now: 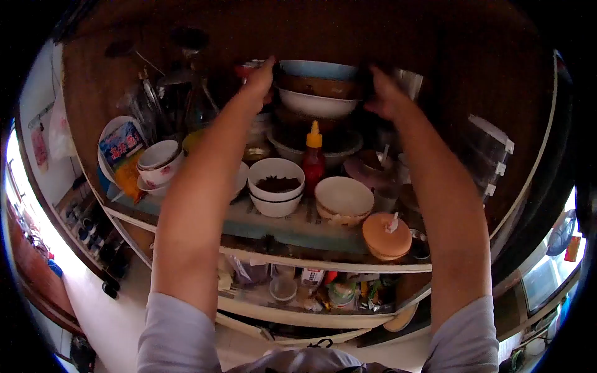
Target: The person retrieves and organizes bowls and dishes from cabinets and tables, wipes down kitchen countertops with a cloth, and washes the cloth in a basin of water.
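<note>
Both my arms reach deep into a cupboard, one on each side of a stack of basins. On top of the stack is a light blue basin [320,69], with a brown one [320,87] under it and a white basin [318,103] below. My left hand [259,86] is beside the left rim, its thumb pointing up and its fingers apart. At the right rim, my right hand [389,96] has its thumb and fingers spread, with a small dark gap between it and the basins. Neither hand visibly holds anything.
In front stand a red sauce bottle [314,161] with a yellow cap, stacked white bowls [276,205] holding something dark, a cream bowl [345,217] and an orange lidded container [387,236]. Flowered bowls [157,163] are left; clear plastic boxes [488,152] line the right wall.
</note>
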Demonstrator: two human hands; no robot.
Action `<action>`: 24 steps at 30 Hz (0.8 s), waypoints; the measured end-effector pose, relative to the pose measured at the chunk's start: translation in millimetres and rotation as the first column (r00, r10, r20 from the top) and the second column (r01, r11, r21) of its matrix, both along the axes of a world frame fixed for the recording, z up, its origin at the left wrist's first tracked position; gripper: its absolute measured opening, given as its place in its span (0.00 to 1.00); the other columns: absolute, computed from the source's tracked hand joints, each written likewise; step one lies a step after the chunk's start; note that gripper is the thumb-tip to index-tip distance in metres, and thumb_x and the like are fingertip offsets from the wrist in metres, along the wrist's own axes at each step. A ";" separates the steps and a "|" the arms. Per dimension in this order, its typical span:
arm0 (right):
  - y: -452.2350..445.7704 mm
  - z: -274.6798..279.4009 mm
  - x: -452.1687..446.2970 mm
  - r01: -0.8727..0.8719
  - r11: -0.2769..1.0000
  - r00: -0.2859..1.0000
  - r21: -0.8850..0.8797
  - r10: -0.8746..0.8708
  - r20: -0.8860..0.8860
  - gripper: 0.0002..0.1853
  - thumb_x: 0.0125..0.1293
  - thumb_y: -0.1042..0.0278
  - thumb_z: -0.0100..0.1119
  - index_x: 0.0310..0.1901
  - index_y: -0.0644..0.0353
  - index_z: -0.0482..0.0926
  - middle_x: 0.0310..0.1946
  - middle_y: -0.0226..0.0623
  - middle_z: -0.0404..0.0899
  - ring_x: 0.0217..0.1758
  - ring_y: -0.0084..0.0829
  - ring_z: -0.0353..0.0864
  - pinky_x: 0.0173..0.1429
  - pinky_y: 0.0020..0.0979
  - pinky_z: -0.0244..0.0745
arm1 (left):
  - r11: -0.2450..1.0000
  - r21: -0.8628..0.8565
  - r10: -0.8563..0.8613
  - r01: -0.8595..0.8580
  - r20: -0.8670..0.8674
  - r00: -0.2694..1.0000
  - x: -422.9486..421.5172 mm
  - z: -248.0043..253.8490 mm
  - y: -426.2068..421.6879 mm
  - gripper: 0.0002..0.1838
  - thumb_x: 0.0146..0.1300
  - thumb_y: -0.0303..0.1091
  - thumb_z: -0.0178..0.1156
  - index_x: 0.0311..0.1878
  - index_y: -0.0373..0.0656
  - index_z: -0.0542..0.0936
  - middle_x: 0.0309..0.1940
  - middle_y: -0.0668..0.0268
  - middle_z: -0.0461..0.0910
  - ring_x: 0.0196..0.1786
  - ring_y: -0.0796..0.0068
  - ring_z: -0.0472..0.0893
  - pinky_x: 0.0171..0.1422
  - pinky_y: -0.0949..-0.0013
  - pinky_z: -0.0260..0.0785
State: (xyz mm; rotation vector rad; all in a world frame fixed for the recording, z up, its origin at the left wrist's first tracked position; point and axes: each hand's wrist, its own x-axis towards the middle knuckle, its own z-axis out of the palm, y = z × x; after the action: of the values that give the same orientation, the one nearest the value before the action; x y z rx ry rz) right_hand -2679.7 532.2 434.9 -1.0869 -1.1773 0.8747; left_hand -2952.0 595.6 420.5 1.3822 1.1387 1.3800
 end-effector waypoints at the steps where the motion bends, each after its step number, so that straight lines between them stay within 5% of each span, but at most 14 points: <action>1: 20.3 -2.9 6.5 -0.048 0.999 0.998 -0.005 0.048 -0.041 0.39 0.70 0.38 0.51 0.74 0.53 0.59 0.74 0.42 0.60 0.73 0.46 0.63 0.73 0.51 0.62 | 0.998 -0.047 -0.034 0.037 0.047 0.998 4.3 1.7 -1.1 0.43 0.70 0.67 0.43 0.78 0.46 0.56 0.74 0.56 0.62 0.70 0.52 0.67 0.73 0.50 0.60; 4: 64.6 -4.3 14.2 -0.186 0.983 0.968 -0.012 0.181 -0.173 0.38 0.71 0.37 0.50 0.74 0.55 0.61 0.75 0.42 0.61 0.74 0.44 0.63 0.75 0.48 0.61 | 0.997 0.083 -0.010 0.005 0.061 0.998 18.5 -4.7 5.0 0.42 0.69 0.66 0.45 0.76 0.44 0.60 0.74 0.56 0.63 0.72 0.53 0.66 0.74 0.48 0.58; 9: 61.7 -10.9 1.7 -0.385 0.923 0.865 -0.004 0.359 -0.350 0.38 0.71 0.38 0.49 0.72 0.58 0.63 0.73 0.44 0.64 0.72 0.44 0.67 0.75 0.47 0.61 | 0.975 0.049 -0.221 0.216 0.259 0.940 20.3 -8.8 67.7 0.44 0.67 0.62 0.51 0.77 0.41 0.60 0.75 0.53 0.61 0.73 0.58 0.63 0.75 0.56 0.55; 13: 47.8 -11.6 -13.0 -0.358 0.933 0.867 0.032 0.345 -0.359 0.39 0.68 0.38 0.51 0.72 0.57 0.63 0.73 0.44 0.63 0.72 0.44 0.66 0.76 0.48 0.60 | 0.972 0.052 -0.228 0.230 0.451 0.863 37.2 -8.6 63.1 0.45 0.65 0.60 0.54 0.75 0.36 0.60 0.74 0.53 0.62 0.71 0.56 0.66 0.74 0.55 0.57; 20: 59.4 -12.4 -7.1 -0.331 0.944 0.883 -0.006 0.308 -0.353 0.44 0.61 0.34 0.59 0.73 0.52 0.63 0.76 0.44 0.59 0.76 0.48 0.60 0.74 0.60 0.55 | 0.995 0.054 -0.104 0.088 0.518 0.849 48.9 -10.6 51.5 0.48 0.60 0.60 0.61 0.73 0.31 0.62 0.71 0.51 0.65 0.69 0.56 0.68 0.71 0.54 0.60; 24: 33.7 -3.6 -16.3 -0.342 0.939 0.879 0.044 0.336 -0.339 0.45 0.61 0.34 0.59 0.74 0.52 0.62 0.76 0.44 0.58 0.76 0.48 0.59 0.74 0.61 0.55 | 0.985 0.123 -0.170 0.122 0.557 0.813 50.8 -7.1 42.8 0.46 0.61 0.58 0.61 0.73 0.34 0.63 0.72 0.52 0.65 0.69 0.55 0.68 0.72 0.51 0.60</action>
State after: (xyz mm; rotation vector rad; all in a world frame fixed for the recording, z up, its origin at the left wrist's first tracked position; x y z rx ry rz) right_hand -2696.0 565.8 431.3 -0.7086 -1.0794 1.2936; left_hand -2901.2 638.4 413.4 0.9776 0.5703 1.5905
